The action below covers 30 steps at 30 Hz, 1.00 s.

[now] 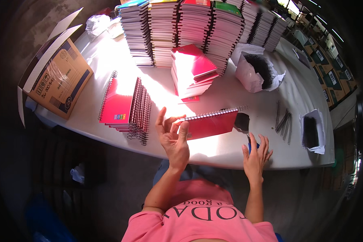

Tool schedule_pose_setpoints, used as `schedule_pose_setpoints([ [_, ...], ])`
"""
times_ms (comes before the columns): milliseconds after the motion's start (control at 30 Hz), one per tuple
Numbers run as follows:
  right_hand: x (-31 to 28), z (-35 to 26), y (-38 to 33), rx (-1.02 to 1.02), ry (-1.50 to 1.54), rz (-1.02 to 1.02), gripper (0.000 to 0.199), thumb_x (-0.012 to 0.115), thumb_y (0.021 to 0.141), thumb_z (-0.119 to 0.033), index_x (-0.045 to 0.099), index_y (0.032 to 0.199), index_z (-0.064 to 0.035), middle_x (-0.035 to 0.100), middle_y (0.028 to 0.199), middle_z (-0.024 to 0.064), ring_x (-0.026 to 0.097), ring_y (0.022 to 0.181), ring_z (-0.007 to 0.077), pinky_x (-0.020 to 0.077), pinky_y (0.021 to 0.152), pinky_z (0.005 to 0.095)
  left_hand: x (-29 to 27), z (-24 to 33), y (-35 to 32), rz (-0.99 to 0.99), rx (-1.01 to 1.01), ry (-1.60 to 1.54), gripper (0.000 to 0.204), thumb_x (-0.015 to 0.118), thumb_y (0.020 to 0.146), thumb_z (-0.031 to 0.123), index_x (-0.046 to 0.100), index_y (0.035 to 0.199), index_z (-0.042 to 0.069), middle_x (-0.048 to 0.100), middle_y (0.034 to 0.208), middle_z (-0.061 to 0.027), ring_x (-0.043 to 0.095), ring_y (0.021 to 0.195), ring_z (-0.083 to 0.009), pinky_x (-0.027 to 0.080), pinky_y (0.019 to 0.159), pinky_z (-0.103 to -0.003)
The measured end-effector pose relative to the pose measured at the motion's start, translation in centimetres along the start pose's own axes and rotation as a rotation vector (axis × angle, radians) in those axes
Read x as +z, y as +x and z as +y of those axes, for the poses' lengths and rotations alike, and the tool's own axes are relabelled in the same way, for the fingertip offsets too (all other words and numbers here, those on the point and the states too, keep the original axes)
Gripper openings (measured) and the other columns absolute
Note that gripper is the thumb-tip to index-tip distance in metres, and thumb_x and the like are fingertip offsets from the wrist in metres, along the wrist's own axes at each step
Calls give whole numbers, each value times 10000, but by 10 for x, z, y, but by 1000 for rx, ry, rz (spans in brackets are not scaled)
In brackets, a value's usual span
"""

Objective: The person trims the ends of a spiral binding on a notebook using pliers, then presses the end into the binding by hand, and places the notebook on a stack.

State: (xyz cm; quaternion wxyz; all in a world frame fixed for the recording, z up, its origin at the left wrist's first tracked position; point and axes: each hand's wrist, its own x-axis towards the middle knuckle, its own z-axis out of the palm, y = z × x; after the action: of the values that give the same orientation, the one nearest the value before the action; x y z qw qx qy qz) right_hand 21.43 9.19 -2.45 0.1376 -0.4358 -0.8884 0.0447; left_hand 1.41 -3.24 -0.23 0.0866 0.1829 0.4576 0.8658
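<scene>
In my left hand [174, 142] a red spiral notebook [213, 126] is pinched at its left end between thumb and fingers. Its spiral wire runs along the upper edge, and loose coil sticks out past the right corner. Beyond the notebook's right end, my right hand [255, 160] is curled around a blue-handled tool [252, 145] that looks like pliers; the fingers partly hide it. A dark, rounded shape [242, 122] lies behind the tool, too unclear to name. To the left stands a stack of red spiral notebooks [119, 101], their coils jutting at both sides.
Red books [193, 60] are piled mid-table before tall stacks of bound books [163, 38]. An open cardboard box [62, 78] stands left. Paper-wrapped black coils [258, 70], loose coils [285, 123] and a paper-lined coil bundle [311, 131] lie right. Cartons [330, 68] stand beyond.
</scene>
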Motion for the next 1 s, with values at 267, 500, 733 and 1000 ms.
schedule_pose_setpoints([
  [267,-24,-125,65,-170,1912,-231,539,725,797,-55,458,1264,-16,593,1112,100,591,991,138,467,886,269,-22,73,-1,-128,483,226,476,611,860,-24,386,1276,30,526,1051,-102,559,935,-155,498,768,-256],
  [500,-47,-252,161,-358,1975,-659,413,677,852,-108,509,1221,-29,636,942,82,623,829,122,529,745,256,-84,118,52,355,523,694,488,563,938,295,427,1313,14,490,1285,-141,435,1231,-205,291,1055,-374],
  [733,-62,-303,214,-614,2203,-681,485,436,819,-55,392,1301,-29,529,744,46,533,602,103,479,584,216,-111,81,67,198,252,436,631,463,936,506,402,1362,45,450,1346,-130,391,1274,-203,239,1089,-351],
  [1000,-54,-349,145,-1653,772,-488,681,531,601,-155,508,1280,-124,603,1132,82,500,1167,226,250,1080,401,-124,69,72,152,262,262,652,470,942,478,328,1399,35,389,1390,-107,395,1258,-198,257,1069,-331],
])
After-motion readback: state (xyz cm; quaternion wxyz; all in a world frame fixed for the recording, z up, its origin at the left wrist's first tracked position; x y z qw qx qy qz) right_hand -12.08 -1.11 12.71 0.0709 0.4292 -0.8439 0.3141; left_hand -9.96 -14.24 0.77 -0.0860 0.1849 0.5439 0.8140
